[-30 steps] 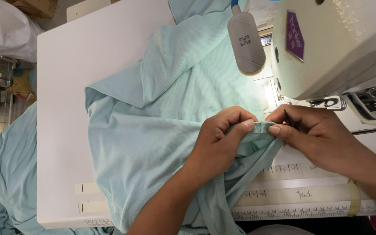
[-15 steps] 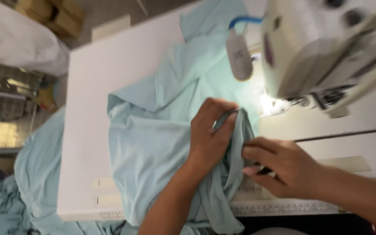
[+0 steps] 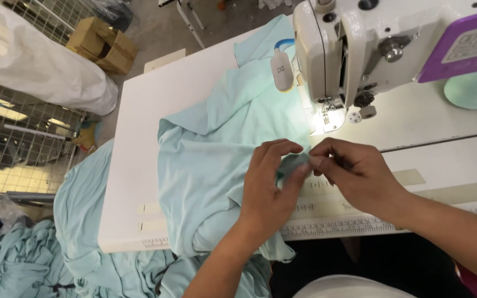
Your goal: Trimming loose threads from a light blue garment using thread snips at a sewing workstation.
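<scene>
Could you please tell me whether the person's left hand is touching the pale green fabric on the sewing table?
Touching. The head view shows the left hand resting on the pale green fabric, its fingertips pinching a fold.

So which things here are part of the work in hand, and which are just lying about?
In use:
- left hand and right hand, pinching one fabric edge
- pale green fabric
- sewing machine
- white table

Lying about:
- cardboard box
- white sack
- wire rack
- fabric heap
</scene>
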